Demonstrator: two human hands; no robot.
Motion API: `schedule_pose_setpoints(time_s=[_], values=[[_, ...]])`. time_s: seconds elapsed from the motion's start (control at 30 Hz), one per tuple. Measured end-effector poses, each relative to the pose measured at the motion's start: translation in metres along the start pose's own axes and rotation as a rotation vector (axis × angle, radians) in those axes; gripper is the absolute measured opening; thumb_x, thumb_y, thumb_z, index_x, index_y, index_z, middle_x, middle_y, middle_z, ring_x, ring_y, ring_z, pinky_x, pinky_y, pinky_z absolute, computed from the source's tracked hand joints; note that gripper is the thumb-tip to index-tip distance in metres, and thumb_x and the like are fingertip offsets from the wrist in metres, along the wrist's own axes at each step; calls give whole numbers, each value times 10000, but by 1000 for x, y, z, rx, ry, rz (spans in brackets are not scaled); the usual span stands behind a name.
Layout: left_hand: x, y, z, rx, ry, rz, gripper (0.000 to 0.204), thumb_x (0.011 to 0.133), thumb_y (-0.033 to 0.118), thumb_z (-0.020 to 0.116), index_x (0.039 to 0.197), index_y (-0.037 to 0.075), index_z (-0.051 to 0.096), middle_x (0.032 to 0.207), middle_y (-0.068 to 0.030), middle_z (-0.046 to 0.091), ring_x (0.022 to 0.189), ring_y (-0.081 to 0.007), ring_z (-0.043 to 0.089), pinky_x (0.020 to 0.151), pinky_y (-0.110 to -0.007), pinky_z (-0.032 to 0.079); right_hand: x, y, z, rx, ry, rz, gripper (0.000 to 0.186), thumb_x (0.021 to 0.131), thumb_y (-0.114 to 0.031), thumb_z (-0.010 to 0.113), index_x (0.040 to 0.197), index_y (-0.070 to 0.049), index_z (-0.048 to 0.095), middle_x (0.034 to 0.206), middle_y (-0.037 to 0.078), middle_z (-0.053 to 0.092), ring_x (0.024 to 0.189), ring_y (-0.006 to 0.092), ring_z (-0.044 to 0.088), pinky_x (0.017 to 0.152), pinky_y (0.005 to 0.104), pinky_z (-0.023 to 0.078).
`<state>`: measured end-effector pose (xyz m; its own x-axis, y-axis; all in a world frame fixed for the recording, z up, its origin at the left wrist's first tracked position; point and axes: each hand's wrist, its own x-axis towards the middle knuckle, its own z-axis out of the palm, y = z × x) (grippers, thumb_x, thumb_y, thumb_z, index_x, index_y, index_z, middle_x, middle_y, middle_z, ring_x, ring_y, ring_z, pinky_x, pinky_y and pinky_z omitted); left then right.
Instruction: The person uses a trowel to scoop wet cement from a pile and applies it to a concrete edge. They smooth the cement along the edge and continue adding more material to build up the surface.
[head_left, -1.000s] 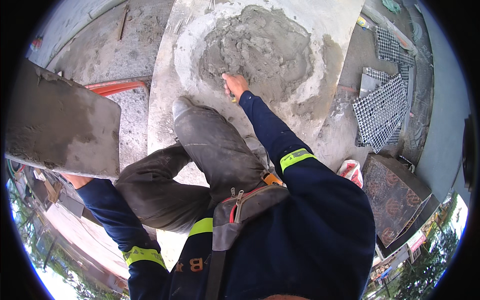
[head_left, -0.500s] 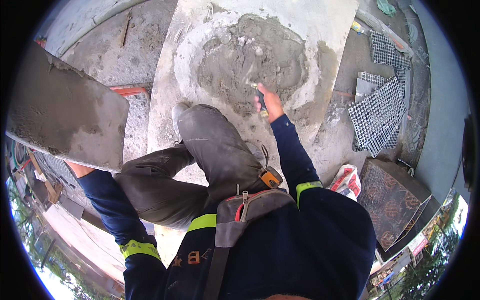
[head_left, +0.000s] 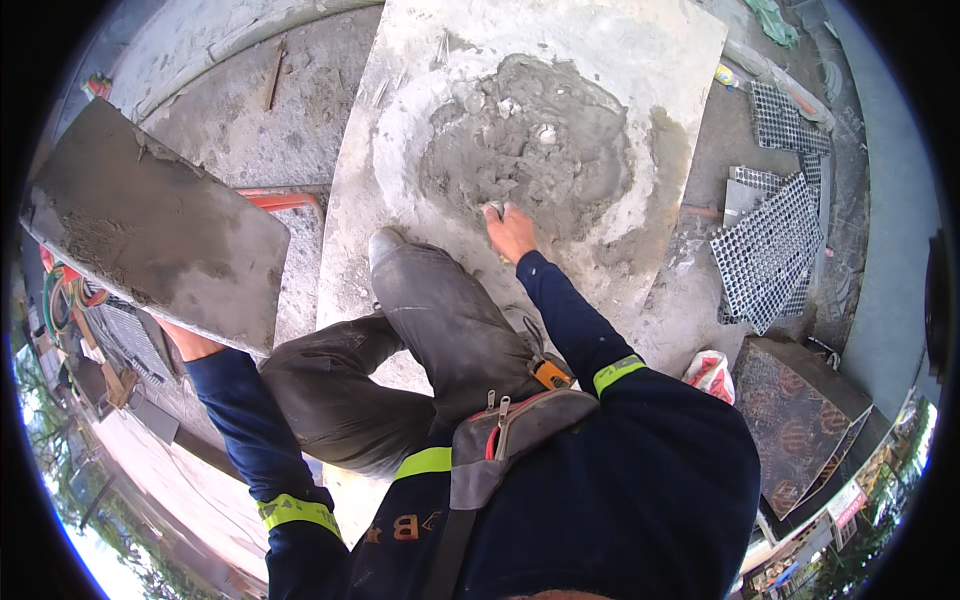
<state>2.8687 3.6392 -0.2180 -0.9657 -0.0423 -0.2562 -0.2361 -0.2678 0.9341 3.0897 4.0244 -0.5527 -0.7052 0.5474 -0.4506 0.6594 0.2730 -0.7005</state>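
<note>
At the left, a large rectangular tile [head_left: 165,235] is held up and tilted, its upper face smeared with grey mortar. My left hand [head_left: 192,342] bears it at its near lower edge; the fingers are hidden beneath it. My right hand [head_left: 512,233] is closed around a trowel's handle, low by the near rim of a heap of wet mortar [head_left: 540,150]. Most of the trowel is hidden by the fist. The mortar lies spread on a pale board [head_left: 350,215] on the ground, with white residue around it.
Perforated plastic grid panels [head_left: 765,245] lie at the right. Nearer stands a dark brown panel box [head_left: 795,410] beside a white and red bag [head_left: 710,375]. An orange pipe [head_left: 285,200] runs between tile and board. A wood strip [head_left: 273,75] lies far left. My knee overhangs the board.
My right hand has drawn back toward me with the trowel, from over the mortar to its near rim. The tile stays in my left hand. The whole view has shifted slightly.
</note>
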Motion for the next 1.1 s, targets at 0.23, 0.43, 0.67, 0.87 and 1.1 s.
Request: schedule_pose_setpoints(time_s=[0.23, 0.43, 0.67, 0.87, 1.1], values=[[-23, -1, 42, 1, 81, -31, 669, 1056, 574, 353, 1539, 113, 395, 1544, -101, 458, 1378, -315, 458, 1170, -457, 362, 104, -68, 19, 679, -15, 333, 378, 977, -335, 627, 982, 42, 611, 649, 110, 601, 479, 228, 599, 465, 393, 482], [-20, 1, 50, 58, 132, 3, 669, 1057, 583, 350, 1524, 108, 412, 1529, -99, 473, 1368, -316, 471, 1160, -446, 382, 60, -51, -35, 1295, -86, 518, 212, 1008, -309, 604, 1113, -127, 578, 704, 24, 543, 469, 151, 487, 411, 329, 405], [-23, 12, 45, -31, 75, 6, 715, 1045, 613, 373, 1566, 125, 352, 1553, -94, 439, 1398, -314, 436, 1176, -454, 354, -17, -63, -156, 1001, -458, 557, 155, 1015, -290, 588, 1037, -138, 568, 693, 5, 542, 491, 113, 500, 429, 289, 404], [-23, 0, 52, -38, 160, -64, 718, 1042, 616, 363, 1566, 125, 356, 1554, -105, 439, 1397, -314, 437, 1177, -457, 351, 20, -50, -236, -697, -78, -216, 336, 841, -352, 674, 1048, -88, 644, 956, 187, 729, 881, 395, 706, 748, 523, 540], [-35, 1, -112, 126, -28, 73, 607, 1097, 467, 326, 1538, 51, 364, 1534, -141, 450, 1345, -309, 494, 1115, -444, 434, 155, -3, -253, -921, 92, -337, 405, 843, -334, 657, 1173, -101, 625, 1112, 225, 715, 1055, 428, 681, 896, 522, 546]])
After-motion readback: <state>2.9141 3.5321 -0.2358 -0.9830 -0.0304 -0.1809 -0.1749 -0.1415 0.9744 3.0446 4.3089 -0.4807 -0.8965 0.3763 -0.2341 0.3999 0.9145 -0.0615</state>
